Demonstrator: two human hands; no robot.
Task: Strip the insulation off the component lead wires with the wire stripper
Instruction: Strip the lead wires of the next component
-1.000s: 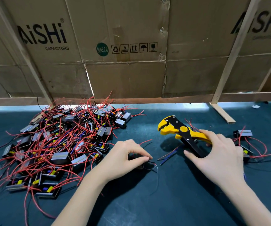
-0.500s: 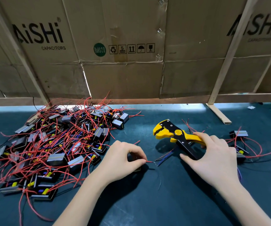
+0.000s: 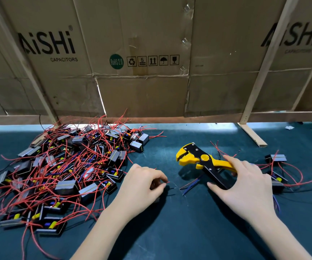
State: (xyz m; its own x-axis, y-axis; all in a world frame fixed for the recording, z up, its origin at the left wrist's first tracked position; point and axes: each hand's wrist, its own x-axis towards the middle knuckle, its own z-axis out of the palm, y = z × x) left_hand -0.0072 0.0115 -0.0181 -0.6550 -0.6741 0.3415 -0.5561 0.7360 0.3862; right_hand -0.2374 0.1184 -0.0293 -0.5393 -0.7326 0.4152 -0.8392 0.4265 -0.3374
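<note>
A dark teal tabletop (image 3: 170, 231) is backed by a flattened cardboard partition (image 3: 142, 91) printed "AiSHi CAPACITORS", braced by slanted wooden battens (image 3: 260, 72). Light enters beneath the partition.

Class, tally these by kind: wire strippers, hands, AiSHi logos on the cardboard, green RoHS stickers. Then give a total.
Wire stripper: 1
Hands: 2, left hand pinching a lead wire, right hand gripping the stripper
AiSHi logos: 2
Green RoHS sticker: 1
Total: 6

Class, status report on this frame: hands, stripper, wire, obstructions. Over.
Left hand pinching red lead wire. Right hand gripping wire stripper, jaws clear of wire. Nothing between them.
</note>
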